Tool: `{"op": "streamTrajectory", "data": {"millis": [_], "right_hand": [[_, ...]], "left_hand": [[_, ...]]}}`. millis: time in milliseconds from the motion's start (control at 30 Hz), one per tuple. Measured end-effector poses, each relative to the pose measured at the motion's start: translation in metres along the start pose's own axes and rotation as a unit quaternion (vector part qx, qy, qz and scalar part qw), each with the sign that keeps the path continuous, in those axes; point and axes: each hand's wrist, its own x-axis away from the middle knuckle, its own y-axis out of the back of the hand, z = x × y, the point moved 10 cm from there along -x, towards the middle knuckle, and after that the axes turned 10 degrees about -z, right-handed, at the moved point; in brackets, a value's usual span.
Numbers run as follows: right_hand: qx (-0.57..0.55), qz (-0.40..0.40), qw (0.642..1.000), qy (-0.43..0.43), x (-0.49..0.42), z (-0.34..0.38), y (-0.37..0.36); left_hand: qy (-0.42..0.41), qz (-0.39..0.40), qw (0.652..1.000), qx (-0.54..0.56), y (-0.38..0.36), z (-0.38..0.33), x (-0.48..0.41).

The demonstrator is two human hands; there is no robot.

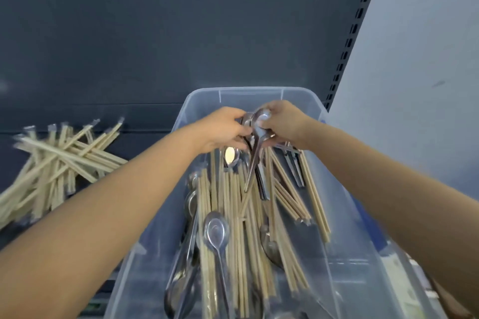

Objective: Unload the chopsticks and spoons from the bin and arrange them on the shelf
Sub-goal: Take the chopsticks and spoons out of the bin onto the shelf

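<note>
Clear plastic bin [350,254] nearest, loaded: pale wooden chopsticks [241,228] lying lengthwise, shiny steel spoons [216,230] mixed among them. Further in, at bin's far end, hands meet: left hand [225,129] and right hand [282,122] both curled round held spoon bunch [256,122], handles hanging down over chopsticks. Beyond, left of bin, loose chopstick heap [59,163] lies on dark grey shelf [155,116].

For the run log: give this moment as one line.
left hand, right hand: gripping spoons | bin: chopsticks, spoons inside | shelf: chopstick pile
</note>
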Motion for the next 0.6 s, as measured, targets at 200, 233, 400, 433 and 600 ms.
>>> {"op": "streamTrajectory", "data": {"millis": [200,233,400,433,600], "right_hand": [[0.098,0.079,0.991,-0.036,0.002,-0.012,-0.018],[0.138,0.093,0.985,-0.036,0.004,-0.015,-0.020],[0.268,0.142,0.953,-0.025,0.013,-0.027,-0.024],[0.288,0.147,0.946,-0.024,0.014,-0.029,-0.024],[0.381,0.137,0.914,0.001,0.008,-0.034,-0.021]], "left_hand": [[0.010,-0.066,0.984,-0.166,0.022,0.015,-0.007],[0.018,-0.053,0.979,-0.196,0.019,0.018,-0.006],[0.075,0.082,0.931,-0.349,-0.002,0.043,0.008],[0.075,0.097,0.925,-0.361,-0.003,0.047,0.008],[0.059,0.097,0.911,-0.395,0.000,0.051,0.004]]}}
